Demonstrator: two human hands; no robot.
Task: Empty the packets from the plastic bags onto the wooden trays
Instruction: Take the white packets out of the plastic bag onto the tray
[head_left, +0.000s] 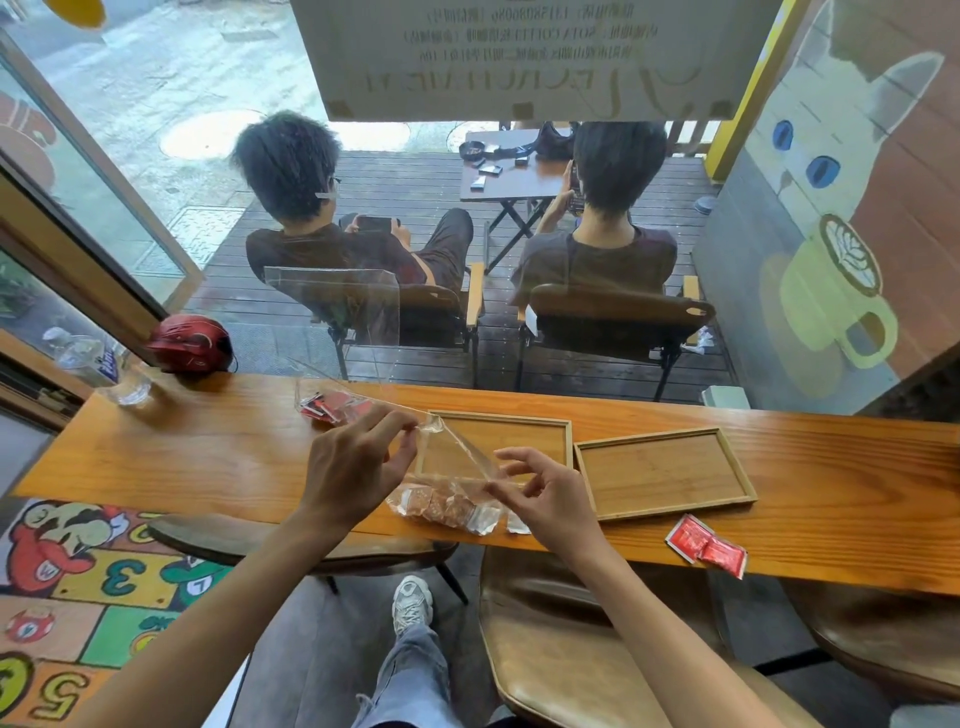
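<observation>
1. Fingers (400, 423) of the left hand (353, 467) pinch the upper edge of a clear plastic bag of brown packets (447, 506); the right hand (545, 499) nips its other edge, remaining fingers spread.
2. This bag rests on the orange wooden table (182, 457), overlapping the near rectangular wooden tray (519, 423); a second tray (665, 473) lies beside.
3. Risk: slippery film could slide from the pinch, or packets spill past the tray rim if tipped off-centre.
4. Another clear bag of red packets (332, 405) waits behind; loose red sachets (706, 545) sit right.
</observation>
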